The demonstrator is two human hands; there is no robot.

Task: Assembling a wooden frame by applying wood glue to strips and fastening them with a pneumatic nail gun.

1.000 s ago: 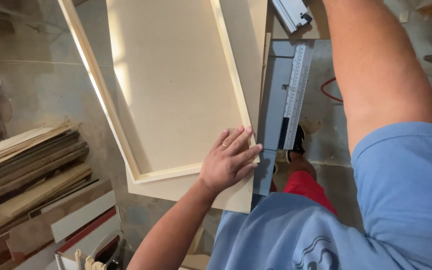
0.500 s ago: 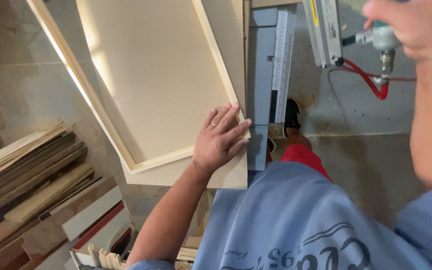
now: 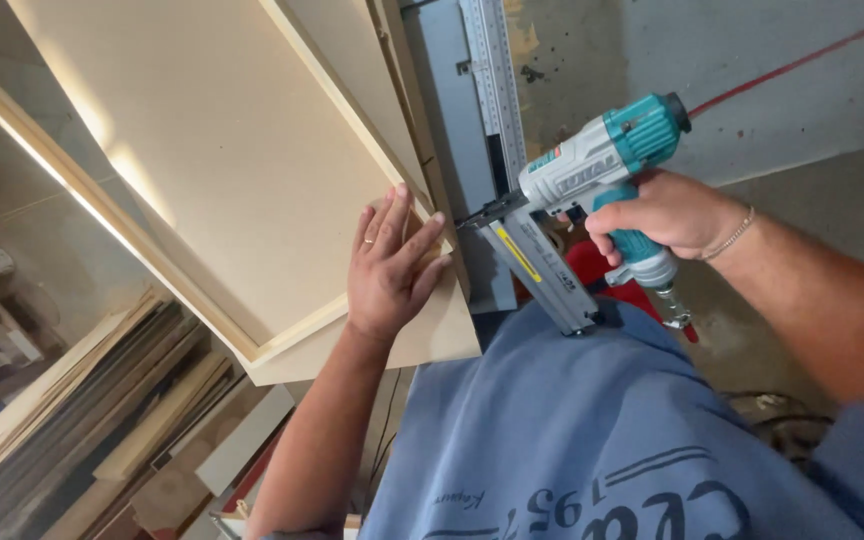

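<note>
Teal nail gun (image 3: pixel 592 185), one wooden frame (image 3: pixel 202 170), two hands

The shallow pale wooden frame panel (image 3: pixel 202 160) runs off the edge at eleven o'clock. The left hand (image 3: pixel 387 265) hides its near corner. The thin red air hose (image 3: pixel 792 62) leaves at two o'clock.

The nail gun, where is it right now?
The nail gun sits right of centre in the head view, gripped by the right hand, its nose at the wooden frame edge beside the left hand.
</note>
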